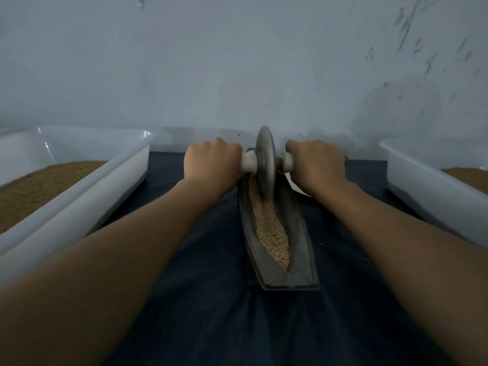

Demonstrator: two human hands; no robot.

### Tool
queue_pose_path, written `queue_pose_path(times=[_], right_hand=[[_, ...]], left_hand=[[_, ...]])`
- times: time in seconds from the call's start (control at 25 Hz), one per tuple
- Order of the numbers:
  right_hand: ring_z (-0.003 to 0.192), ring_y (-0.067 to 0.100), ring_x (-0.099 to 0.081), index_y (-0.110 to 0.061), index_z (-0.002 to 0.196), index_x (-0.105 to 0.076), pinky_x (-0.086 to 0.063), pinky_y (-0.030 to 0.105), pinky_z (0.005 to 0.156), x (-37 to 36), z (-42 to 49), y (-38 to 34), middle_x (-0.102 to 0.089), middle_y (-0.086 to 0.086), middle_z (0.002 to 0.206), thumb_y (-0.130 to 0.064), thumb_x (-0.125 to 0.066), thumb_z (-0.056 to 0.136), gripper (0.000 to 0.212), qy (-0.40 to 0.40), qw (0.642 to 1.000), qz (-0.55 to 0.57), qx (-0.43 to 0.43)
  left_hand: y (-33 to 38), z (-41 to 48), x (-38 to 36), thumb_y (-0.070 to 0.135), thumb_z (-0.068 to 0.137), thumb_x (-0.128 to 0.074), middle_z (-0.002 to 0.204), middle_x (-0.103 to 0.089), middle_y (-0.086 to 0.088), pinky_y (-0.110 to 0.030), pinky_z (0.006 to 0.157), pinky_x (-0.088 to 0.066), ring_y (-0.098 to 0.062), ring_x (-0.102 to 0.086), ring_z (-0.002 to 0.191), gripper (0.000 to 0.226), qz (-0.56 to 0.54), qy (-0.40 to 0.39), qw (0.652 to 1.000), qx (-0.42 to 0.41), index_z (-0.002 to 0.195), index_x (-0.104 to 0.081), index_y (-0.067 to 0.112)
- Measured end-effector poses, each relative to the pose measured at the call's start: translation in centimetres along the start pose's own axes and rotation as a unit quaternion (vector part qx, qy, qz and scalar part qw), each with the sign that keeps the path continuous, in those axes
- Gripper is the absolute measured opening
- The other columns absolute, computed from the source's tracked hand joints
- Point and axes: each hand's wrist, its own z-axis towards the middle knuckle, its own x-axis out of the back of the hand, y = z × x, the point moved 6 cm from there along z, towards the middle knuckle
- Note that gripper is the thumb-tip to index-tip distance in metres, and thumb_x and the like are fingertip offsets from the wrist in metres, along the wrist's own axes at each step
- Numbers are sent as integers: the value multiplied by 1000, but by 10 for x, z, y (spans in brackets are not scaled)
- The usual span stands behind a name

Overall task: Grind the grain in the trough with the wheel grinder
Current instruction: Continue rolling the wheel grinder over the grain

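Left hand (211, 161) and right hand (318, 162) each clamped on a handle of the wheel grinder (266, 161), wheel upright at far end of trough (298, 233), grain (272, 231) along its channel, on dark worktop (211, 286)

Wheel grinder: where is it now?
Head view, centre: the wheel grinder stands upright at the far end of the trough, on the grain, gripped between left hand and right hand.

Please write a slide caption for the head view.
Left hand and right hand grip the grey metal wheel grinder in the dark boat-shaped trough of tan grain.
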Motion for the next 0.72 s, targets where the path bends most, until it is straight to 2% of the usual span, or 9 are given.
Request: queue_pose_path(times=[0.08,0.16,0.24,0.32,0.36,0.44,0.52,0.6,0.72], right_hand=[[83,34,-64,-24,96,-55,-29,32,56,-4,-1,0,-58,4,82,-14,-57,89,12,-37,999,15,4],[80,32,-64,-25,99,-57,-33,32,56,5,-23,1,-63,3,86,-24,-64,88,13,-30,999,-4,41],[61,27,-56,-26,89,-55,-27,27,47,22,-52,2,-58,-2,71,-26,-74,77,22,31,995,-23,95],[47,23,-43,-26,78,-51,-15,20,46,32,-70,3,-48,-5,58,-20,-78,62,32,69,989,-21,132],[45,23,-39,-26,77,-51,-12,18,48,31,-69,3,-47,-5,56,-19,-79,59,33,74,988,-30,134],[48,25,-44,-24,80,-56,-11,19,49,20,-51,0,-51,-2,59,-21,-80,64,29,55,991,-53,105],[66,32,-59,-22,91,-59,-17,26,50,5,-18,0,-61,3,74,-18,-69,80,16,40,997,-42,44],[74,32,-56,-19,101,-59,-18,30,52,-4,6,0,-55,2,77,-10,-57,86,18,8,1000,-14,0],[73,32,-57,-21,100,-58,-19,28,51,2,-2,0,-59,4,80,-13,-61,86,16,-6,1000,-9,26]], left_hand=[[2,5,5,24,90,-59,92,-62,-7,-36,60,-37,-32,-63,82,12,-1,-13,1000,-11,101,-63,21],[-2,-14,4,28,88,-60,87,-60,-3,-34,59,-36,-28,-58,72,5,-30,-28,999,-32,92,-58,27],[-6,-46,13,33,79,-68,64,-40,8,-28,49,-27,-15,-33,50,26,-41,19,997,-57,77,-42,34],[-8,-64,24,35,63,-77,57,-16,15,-19,45,-9,-5,-8,45,45,-24,71,993,-89,71,-33,37],[-9,-62,22,35,60,-78,56,-14,15,-18,46,-7,-4,-6,45,46,-16,74,993,-87,70,-33,36],[-9,-49,3,33,73,-71,59,-29,12,-23,46,-21,-10,-27,45,24,-26,19,998,-56,73,-46,32],[-5,-12,-5,30,85,-61,73,-50,3,-31,55,-36,-24,-55,64,6,-24,-11,999,-19,91,-62,28],[-2,17,-2,27,88,-61,90,-61,-5,-35,63,-41,-30,-63,82,16,-14,-48,999,-3,102,-66,23],[-2,9,-3,29,88,-61,95,-63,-6,-36,64,-40,-30,-63,85,14,-32,-70,997,-14,101,-64,24]])
